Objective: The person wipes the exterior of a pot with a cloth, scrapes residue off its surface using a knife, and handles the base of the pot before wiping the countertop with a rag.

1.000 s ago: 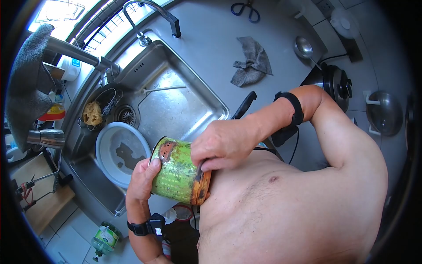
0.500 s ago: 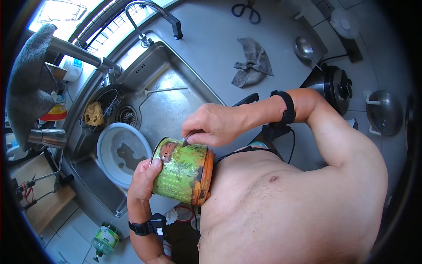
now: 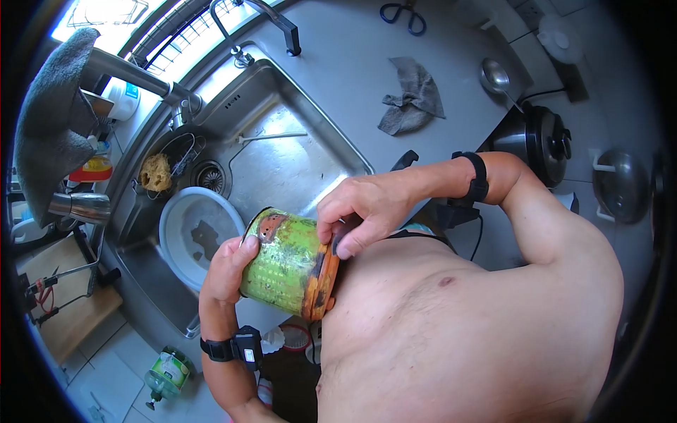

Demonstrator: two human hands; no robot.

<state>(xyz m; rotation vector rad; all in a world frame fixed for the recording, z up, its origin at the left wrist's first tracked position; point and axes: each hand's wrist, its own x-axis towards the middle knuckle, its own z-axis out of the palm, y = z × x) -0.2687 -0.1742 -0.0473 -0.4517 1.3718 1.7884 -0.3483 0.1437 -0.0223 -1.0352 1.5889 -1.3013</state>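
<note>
Head view: a rust-marked green tin (image 3: 282, 264) was held tilted between the sink (image 3: 282, 166) and the person's torso (image 3: 479, 324), gripped near its far end by the left hand (image 3: 227, 271), its thumb laid on the side and most fingers hidden. At the orange end, a small dark piece (image 3: 343, 237) was pinched by the right hand (image 3: 365, 210); a pale basin (image 3: 178, 247) was set in the sink.

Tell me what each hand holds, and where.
The left hand holds the green tin by the end opposite its orange rim; the right hand pinches a small dark piece, by which part is unclear.
</note>
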